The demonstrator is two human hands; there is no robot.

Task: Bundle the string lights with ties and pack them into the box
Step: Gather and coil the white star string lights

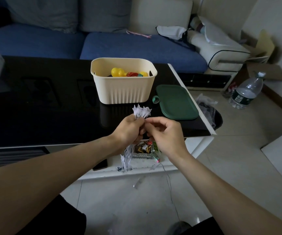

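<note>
My left hand point(129, 130) grips a gathered bunch of white star-shaped string lights point(141, 111); stars stick up above the fist and more loops hang below it toward the table's lower shelf. My right hand point(164, 133) pinches something thin right beside the bunch, at the left fingers; what it pinches is too small to make out. A thin wire point(169, 185) trails from the bunch down over the floor. The cream ribbed box point(124, 89) stands open on the black table, behind the hands, with yellow and red toys inside. Its green lid point(176, 101) lies to its right.
A small green ring point(156, 99) lies between box and lid. The black glass table point(43, 107) ends just right of the lid. A glass tray of small items point(144, 150) sits on the lower shelf. A water bottle point(248, 91) and a bin with a bag point(208, 111) stand on the floor at right.
</note>
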